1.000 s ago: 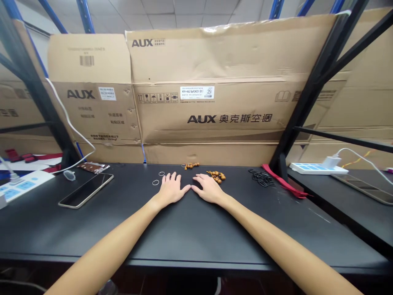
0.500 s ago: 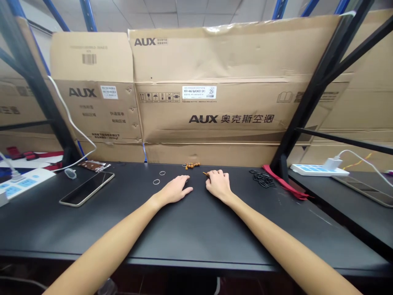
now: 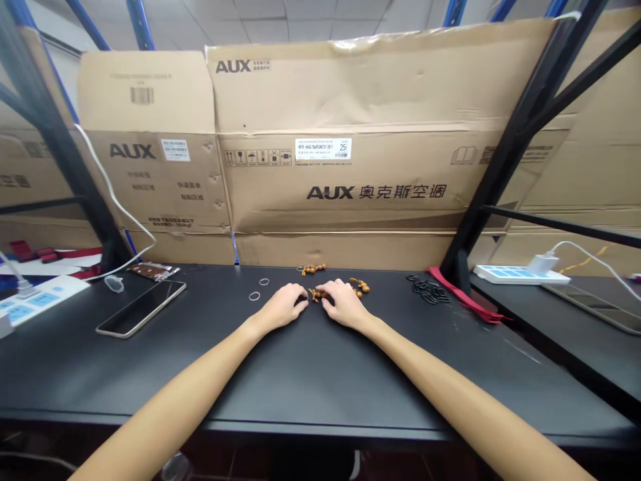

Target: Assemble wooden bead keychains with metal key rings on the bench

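Observation:
Both my hands rest on a black table [image 3: 310, 374], fingertips meeting near its far middle. My right hand [image 3: 343, 304] has its fingers curled on a small brown wooden bead charm [image 3: 316, 294]. My left hand [image 3: 283, 306] is curled too, its fingertips touching the same charm from the left. More brown bead charms [image 3: 360, 287] lie just right of my right hand, and another one [image 3: 311, 269] lies further back. Two small metal rings [image 3: 254, 296] lie to the left of my left hand.
A phone [image 3: 141, 307] lies face up at the left, beside a packet [image 3: 153, 270] and a white power strip [image 3: 35, 297]. Black rings [image 3: 428, 289] and a red strap [image 3: 463, 297] lie at the right. Cardboard boxes [image 3: 345, 174] wall the back. A black rack post [image 3: 501, 153] slants at right.
My right hand went right onto the bead pile, then came back to the middle with one charm. My left hand's fingers went from flat and spread to curled onto that charm.

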A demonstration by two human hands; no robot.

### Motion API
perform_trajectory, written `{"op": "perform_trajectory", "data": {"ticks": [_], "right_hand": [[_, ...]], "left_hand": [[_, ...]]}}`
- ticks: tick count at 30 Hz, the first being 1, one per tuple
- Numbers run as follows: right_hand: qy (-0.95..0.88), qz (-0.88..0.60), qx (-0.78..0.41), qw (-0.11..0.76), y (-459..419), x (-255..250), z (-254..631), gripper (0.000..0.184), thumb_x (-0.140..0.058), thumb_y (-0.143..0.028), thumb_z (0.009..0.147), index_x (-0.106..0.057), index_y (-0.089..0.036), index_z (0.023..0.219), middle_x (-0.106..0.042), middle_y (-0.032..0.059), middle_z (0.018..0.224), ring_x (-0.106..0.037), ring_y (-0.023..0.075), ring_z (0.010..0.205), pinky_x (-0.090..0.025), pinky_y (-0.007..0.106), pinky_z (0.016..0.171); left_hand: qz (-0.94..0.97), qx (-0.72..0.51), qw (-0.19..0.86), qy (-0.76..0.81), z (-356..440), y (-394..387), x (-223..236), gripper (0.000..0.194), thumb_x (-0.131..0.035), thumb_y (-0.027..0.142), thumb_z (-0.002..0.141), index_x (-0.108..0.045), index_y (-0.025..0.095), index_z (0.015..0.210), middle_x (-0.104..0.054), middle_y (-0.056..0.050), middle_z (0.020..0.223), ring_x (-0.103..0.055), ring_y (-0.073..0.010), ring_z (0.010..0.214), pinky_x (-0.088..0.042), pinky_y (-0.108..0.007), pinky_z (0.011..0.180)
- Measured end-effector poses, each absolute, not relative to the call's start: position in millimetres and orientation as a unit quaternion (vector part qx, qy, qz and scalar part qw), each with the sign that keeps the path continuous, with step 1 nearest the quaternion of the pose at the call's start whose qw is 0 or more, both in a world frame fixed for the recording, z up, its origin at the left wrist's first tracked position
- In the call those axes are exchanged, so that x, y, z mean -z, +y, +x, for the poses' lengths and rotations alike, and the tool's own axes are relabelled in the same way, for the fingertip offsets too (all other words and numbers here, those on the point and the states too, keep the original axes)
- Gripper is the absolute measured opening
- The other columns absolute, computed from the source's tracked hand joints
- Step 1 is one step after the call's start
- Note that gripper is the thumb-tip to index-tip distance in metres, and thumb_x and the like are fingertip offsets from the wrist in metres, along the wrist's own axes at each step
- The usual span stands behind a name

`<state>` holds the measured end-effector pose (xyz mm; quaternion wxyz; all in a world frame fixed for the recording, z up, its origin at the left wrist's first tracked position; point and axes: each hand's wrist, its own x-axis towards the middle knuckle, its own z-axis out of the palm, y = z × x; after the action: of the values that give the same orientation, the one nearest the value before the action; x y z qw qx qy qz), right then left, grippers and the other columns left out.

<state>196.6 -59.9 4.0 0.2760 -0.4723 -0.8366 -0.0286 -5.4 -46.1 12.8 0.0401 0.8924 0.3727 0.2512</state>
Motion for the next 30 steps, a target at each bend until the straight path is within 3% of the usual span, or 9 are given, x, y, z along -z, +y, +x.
{"op": "perform_trajectory", "data": {"ticks": [17,30], "right_hand": [[-0.849,-0.417,-0.026,0.322,-55.4,1.3,194.8,0.011,-0.057,-0.012,0.082,-0.061,-0.018,0.089,-0.062,0.0046,0.087,-0.052,0.0186,0.084,-0.042,0.032,0.078],[-0.842,-0.386,-0.036,0.375,-52.7,4.0,194.4,0.011,-0.054,-0.015,0.084,-0.061,-0.018,0.092,-0.062,0.0059,0.088,-0.055,0.0192,0.085,-0.045,0.034,0.080]], "left_hand": [[0.913,-0.220,-0.027,0.342,-4.8,-41.6,-12.0,0.021,-0.040,0.018,0.093,-0.060,0.015,0.089,-0.061,-0.008,0.088,-0.057,-0.0193,0.085,-0.045,-0.031,0.080],[0.872,-0.294,0.101,0.378,-0.1,-48.4,-20.8,0.022,-0.044,0.022,0.089,-0.064,0.016,0.079,-0.066,-0.006,0.084,-0.061,-0.0171,0.080,-0.045,-0.027,0.076]]}}
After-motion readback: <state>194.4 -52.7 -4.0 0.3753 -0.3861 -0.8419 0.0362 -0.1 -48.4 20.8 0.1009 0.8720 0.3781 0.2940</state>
